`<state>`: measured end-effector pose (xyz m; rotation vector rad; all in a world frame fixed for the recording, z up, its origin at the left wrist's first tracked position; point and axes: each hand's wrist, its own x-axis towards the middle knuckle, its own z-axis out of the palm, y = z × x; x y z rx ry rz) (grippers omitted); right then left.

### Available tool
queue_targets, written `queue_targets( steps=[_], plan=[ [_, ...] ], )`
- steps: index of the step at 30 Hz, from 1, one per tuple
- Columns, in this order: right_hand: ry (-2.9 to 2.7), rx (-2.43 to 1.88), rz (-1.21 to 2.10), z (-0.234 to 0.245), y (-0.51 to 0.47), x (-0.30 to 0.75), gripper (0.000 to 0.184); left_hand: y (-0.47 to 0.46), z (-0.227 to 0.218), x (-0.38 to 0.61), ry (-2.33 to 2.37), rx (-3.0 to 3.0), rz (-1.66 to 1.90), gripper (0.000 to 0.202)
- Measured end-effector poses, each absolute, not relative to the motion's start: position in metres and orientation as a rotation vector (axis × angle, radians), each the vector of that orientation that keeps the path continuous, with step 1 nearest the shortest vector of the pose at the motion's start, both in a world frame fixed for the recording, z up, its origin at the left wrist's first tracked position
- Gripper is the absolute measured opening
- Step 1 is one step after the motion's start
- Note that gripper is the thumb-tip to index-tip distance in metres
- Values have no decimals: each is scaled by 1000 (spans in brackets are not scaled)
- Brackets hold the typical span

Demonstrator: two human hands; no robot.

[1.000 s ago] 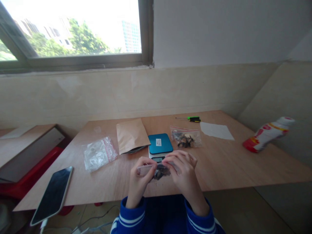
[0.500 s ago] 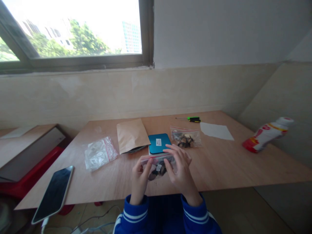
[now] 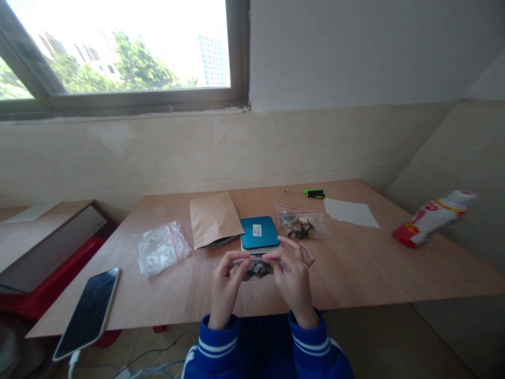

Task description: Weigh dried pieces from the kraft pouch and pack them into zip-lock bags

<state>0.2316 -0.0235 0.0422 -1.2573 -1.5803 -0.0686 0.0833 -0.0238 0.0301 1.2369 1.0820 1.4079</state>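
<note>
Between my two hands is a small clear zip bag (image 3: 258,271) with dark brown dried pieces inside, held just above the table's near side. My left hand (image 3: 228,281) pinches its top edge on the left between thumb and fingers. My right hand (image 3: 292,273) pinches the same edge further right, its other fingers raised. Right behind the bag lies a blue square-topped scale (image 3: 259,232) with a white label. A brown paper pouch (image 3: 215,218) rests beside it on the left. To the right of the scale, a second zip bag (image 3: 302,223) holds similar dark pieces.
Clear empty zip bags (image 3: 161,250) lie at the left, with a phone (image 3: 89,310) on a cable overhanging the table's front-left edge. Further back are screwdrivers (image 3: 314,193) and white paper (image 3: 351,212). A red and white bottle (image 3: 434,218) stands at the right.
The bag in my hands has tipped, so less of its front shows. My right hand has shifted slightly left and its thumb and finger have come together on the top edge.
</note>
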Motion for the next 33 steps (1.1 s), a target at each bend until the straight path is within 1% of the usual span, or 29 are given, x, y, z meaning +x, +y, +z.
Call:
queue_targets(
  steps=[5,10,11,14,15,17,18,25,29,33],
  plan=[
    [-1584,-1256,-111,40,-23,232,21,-24,32,82,1118,1283,1435,21],
    [-1651,-1313,-92,42,-25,230,8,-25,30,87,1156,1221,1452,26],
    [-1672,-1317,-91,43,-25,230,8,-25,30,88,1168,1217,1459,26],
    [-1722,-1315,-87,44,-25,227,23,-25,29,91,1194,1235,1454,26],
    [-1733,-1304,-79,44,-25,226,22,-25,29,92,1192,1244,1448,25],
    [-1736,-1275,-52,43,-25,224,10,-25,29,93,1188,1263,1451,24],
    [-1731,-1264,-38,43,-25,223,8,-25,29,94,1196,1280,1465,24],
    [-1651,-1253,-30,39,-24,226,21,-26,31,95,1278,1488,1457,18],
    [-1643,-1236,-15,40,-24,224,20,-27,35,97,1286,1499,1501,17],
    [-1645,-1244,2,41,-24,217,15,-27,32,94,1269,1401,1526,22]
  ],
)
